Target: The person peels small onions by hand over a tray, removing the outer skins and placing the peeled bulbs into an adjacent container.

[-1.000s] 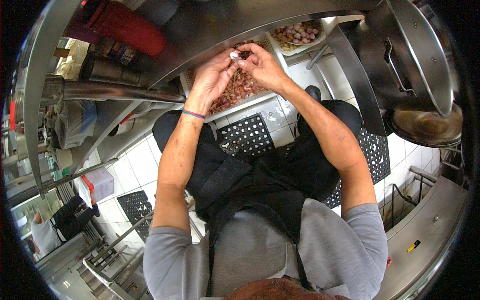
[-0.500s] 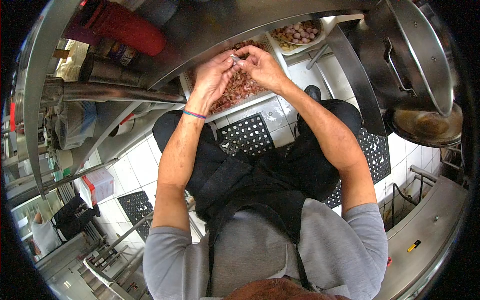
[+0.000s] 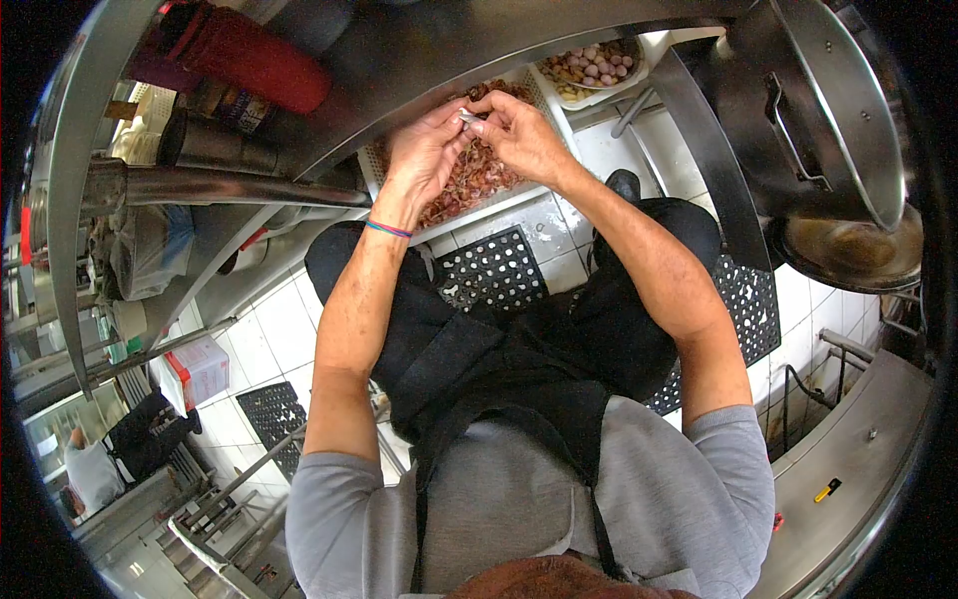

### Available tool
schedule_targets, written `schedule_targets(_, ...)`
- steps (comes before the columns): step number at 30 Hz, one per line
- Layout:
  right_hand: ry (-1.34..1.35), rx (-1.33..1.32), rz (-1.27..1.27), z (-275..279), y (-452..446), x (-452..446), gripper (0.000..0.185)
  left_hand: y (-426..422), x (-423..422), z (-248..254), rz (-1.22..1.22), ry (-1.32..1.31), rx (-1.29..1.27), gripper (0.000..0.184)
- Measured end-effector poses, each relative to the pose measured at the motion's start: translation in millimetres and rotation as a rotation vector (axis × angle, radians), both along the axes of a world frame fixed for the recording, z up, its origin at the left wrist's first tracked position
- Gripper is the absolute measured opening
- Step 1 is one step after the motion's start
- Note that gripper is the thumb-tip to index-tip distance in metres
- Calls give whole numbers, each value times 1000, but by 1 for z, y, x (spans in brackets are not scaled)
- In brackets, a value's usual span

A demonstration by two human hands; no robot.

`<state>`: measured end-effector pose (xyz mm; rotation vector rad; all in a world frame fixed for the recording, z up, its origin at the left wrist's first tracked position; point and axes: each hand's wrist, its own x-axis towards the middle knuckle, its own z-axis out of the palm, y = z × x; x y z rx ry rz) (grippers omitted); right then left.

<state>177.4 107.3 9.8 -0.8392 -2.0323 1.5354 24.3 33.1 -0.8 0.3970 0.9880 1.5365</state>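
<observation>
My left hand (image 3: 431,150) and my right hand (image 3: 517,135) meet fingertip to fingertip above a white crate (image 3: 489,212) filled with reddish-brown peels or shallots (image 3: 479,180). Pinched between the fingers of both hands is a small whitish piece (image 3: 467,117), too small to name. Right of the crate stands a white tub (image 3: 649,72) holding a bowl of round pinkish bulbs (image 3: 599,68) and some yellowish pieces.
A steel shelf edge (image 3: 419,85) runs just beyond my hands. At the right is a large steel pot (image 3: 808,110) above a round pan (image 3: 858,250). A black perforated mat (image 3: 494,268) lies on the tiles. Another person (image 3: 95,474) is at the far left.
My fingers have shifted slightly around the small piece, which shows less white than a second ago. Both arms stay in place. The other person at the far left has moved a little.
</observation>
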Motion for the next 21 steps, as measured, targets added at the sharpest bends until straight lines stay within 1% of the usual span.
schedule_targets(1,-4,-6,-2,1,0,0,23,0,1,2,-1,7,-6,24)
schedule_targets(4,127,184,-44,-16,3,-4,22,-1,2,2,-25,-12,-16,24)
schedule_targets(7,212,104,-22,-23,6,-6,21,0,-1,1,-39,-37,-10,24)
schedule_targets(10,220,-414,13,-10,7,0,18,1,-1,2,-64,-67,17,23)
schedule_targets(13,300,-715,-6,-2,7,4,16,1,-1,5,-72,-55,14,23)
schedule_targets(19,318,-634,-86,-2,12,4,20,-1,-7,0,-62,-87,-25,24)
schedule_targets(21,281,-546,-133,-4,14,3,22,-1,-8,0,-65,-113,-16,24)
